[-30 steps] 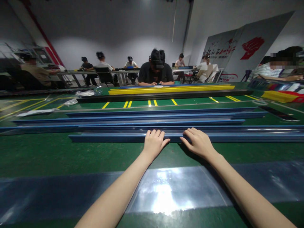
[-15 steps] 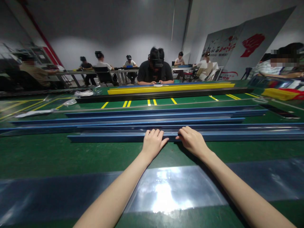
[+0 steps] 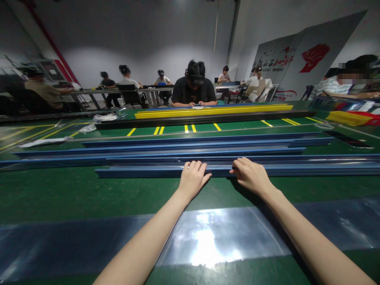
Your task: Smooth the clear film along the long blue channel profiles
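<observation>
A long blue plastic channel strip point(image 3: 142, 173) lies across the green table in front of me. My left hand point(image 3: 193, 174) rests over it, fingers laid across the channel and thumb spread out to the right along the near wall. To the right, my right hand point(image 3: 251, 173) has its fingers curled around the same strip's near wall; the fingertips are partly hidden. Light glints inside the channel, perhaps from clear film. Nearer to me, under my forearms, a wide clear plastic sheet point(image 3: 219, 233) stretches over the table.
More blue channel strips point(image 3: 208, 142) lie just behind. Farther back are a black strip point(image 3: 237, 117) and a yellow strip point(image 3: 213, 111). A phone point(image 3: 348, 139) lies at right, plastic bags point(image 3: 105, 117) at left. One person point(image 3: 194, 87) sits opposite; several others sit around.
The front blue channel strip has slid to the right, and my right hand has moved right with it. My left hand has stayed nearly in place.
</observation>
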{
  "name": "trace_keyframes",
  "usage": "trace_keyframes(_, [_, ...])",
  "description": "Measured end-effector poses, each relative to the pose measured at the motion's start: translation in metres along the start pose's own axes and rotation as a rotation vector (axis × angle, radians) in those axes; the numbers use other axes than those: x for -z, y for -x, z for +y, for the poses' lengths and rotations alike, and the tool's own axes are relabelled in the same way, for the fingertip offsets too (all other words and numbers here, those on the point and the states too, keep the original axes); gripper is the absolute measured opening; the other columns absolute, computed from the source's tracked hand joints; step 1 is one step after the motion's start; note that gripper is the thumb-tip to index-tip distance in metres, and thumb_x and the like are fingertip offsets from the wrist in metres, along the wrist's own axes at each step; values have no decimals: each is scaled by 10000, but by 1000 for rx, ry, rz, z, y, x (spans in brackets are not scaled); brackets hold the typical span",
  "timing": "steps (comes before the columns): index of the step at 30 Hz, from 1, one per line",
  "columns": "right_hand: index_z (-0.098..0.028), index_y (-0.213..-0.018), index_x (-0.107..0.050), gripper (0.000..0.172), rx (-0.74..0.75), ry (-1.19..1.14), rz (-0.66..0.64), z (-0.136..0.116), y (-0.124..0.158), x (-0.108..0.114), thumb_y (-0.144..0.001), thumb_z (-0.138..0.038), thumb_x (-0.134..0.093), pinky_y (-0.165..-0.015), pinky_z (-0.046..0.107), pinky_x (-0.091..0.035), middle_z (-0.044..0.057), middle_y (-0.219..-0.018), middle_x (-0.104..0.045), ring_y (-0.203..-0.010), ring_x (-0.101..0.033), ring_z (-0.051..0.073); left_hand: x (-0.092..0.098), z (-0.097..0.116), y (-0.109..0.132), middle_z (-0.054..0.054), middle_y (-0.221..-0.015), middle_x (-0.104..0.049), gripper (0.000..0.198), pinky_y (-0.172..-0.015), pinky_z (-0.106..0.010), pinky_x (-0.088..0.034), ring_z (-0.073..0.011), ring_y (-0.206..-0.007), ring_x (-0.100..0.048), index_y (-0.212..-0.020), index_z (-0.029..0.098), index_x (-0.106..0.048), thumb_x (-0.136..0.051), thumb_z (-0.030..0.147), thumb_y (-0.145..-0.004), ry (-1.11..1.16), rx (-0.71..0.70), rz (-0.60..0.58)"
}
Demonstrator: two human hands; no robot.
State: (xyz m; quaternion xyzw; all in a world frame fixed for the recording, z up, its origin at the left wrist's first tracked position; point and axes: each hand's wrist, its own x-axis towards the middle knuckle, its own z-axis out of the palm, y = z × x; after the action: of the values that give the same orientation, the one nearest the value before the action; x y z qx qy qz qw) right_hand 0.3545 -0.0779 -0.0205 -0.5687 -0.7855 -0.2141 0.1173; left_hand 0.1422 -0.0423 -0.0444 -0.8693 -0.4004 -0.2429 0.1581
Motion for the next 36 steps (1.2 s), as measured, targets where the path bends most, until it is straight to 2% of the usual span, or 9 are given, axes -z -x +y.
trace_keyframes(6, [-190, -708, -500, 175, -46, 22, 12, 13, 7, -1, -831, -287, -421, -525, 261, -242, 37, -739, -572, -719, -492, 156, -1, 1, 0, -62, -915, -586, 308, -763, -343, -322, -205, -861, -494, -974, 169, -544, -481, 428, -818, -33, 52, -3])
trace_keyframes(17, [-190, -723, -521, 160, -18, 34, 14, 10, 7, 0, -813, -272, -417, -572, 268, -261, 48, -722, -572, -706, -466, 169, -2, 1, -1, -71, -846, -595, 308, -713, -353, -318, -219, -820, -499, -849, 176, -573, -480, 466, -806, -62, 83, -9])
trace_keyframes(25, [-166, -919, -546, 239, -7, -122, 12, 1, 4, -6, -854, -328, -382, -680, 270, -318, 65, -866, -613, -810, -518, 180, -2, 1, -1, -60, -837, -606, 313, -710, -346, -304, -214, -808, -502, -827, 175, -564, -471, 473, -811, -85, 79, -10])
trace_keyframes(30, [-158, -933, -566, 332, -5, -102, -47, -1, 3, -14, -882, -378, -322, -693, 289, -324, 79, -889, -633, -824, -541, 188, -1, 1, -1, -56, -830, -609, 318, -691, -341, -298, -212, -799, -509, -828, 172, -562, -464, 475, -814, -81, 85, -14])
trace_keyframes(36, [-141, -1024, -556, 352, -3, -100, -38, 0, 5, -16, -888, -366, -322, -734, 290, -346, 85, -1014, -633, -916, -548, 193, -1, 1, -1, -47, -836, -610, 325, -668, -334, -292, -207, -798, -512, -830, 167, -559, -455, 475, -819, -84, 81, -11])
